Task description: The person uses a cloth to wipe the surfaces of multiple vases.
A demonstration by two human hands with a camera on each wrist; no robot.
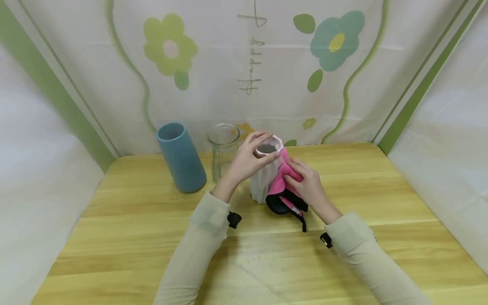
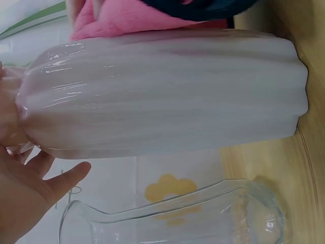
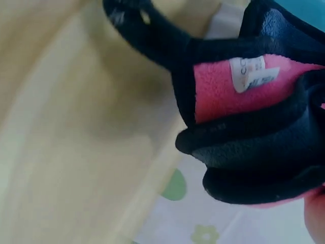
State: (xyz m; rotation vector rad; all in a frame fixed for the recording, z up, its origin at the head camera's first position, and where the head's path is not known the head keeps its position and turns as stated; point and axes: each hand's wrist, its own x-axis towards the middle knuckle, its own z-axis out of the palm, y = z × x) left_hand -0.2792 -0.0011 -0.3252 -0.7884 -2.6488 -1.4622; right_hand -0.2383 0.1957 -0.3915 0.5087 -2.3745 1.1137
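A white vase [image 1: 260, 182] with a wavy, ribbed body stands upright on the table. My left hand [image 1: 245, 162] holds it around the rim, fingers at the far side and thumb at the near side. In the left wrist view, the glossy vase [image 2: 167, 96] fills the middle and part of the left hand [image 2: 20, 195] shows at its neck. My right hand [image 1: 310, 189] grips a pink cloth [image 1: 279, 180] with black edging and presses it against the vase's right side. The right wrist view shows the cloth's black trim and white label [image 3: 249, 68] close up.
Left of the white vase stands a clear glass vase [image 1: 216, 159], partly hidden by the left hand. Farther left is a tall blue vase [image 1: 182, 163]. A curtain printed with flowers [image 1: 169, 48] hangs behind the wooden table [image 1: 126, 237], with white fabric at both sides.
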